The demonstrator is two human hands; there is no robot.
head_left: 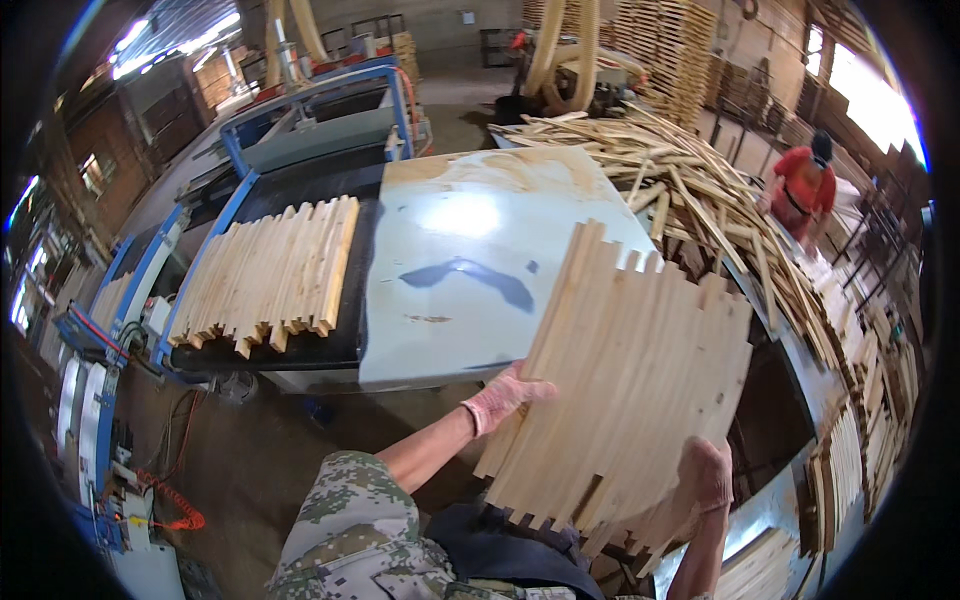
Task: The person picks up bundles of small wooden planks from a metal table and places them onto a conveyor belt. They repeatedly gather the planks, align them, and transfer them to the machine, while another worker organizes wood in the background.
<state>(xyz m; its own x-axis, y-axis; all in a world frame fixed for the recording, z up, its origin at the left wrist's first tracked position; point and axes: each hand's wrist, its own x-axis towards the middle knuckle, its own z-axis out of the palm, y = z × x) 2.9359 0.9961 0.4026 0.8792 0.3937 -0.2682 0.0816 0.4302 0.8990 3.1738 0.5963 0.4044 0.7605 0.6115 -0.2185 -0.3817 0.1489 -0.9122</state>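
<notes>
Between my hands is a panel of wooden strips (630, 390), laid side by side with uneven, staggered ends. It is tilted in front of me, partly over the right side of a pale metal table (430, 340). My left hand (505, 397), in a pinkish work glove, grips its left edge, thumb on the face and fingers hidden behind. My right hand (708, 472), gloved too, is closed on the lower right edge. A similar panel of strips (270, 270) lies on the black belt to the left of the table.
A blue-framed machine (310, 110) with a black belt (345, 330) stands left of the table. Loose wooden strips (690, 190) are heaped behind and to the right. A person in red (805, 185) bends beyond the heap. More strips (845, 470) lie at the far right.
</notes>
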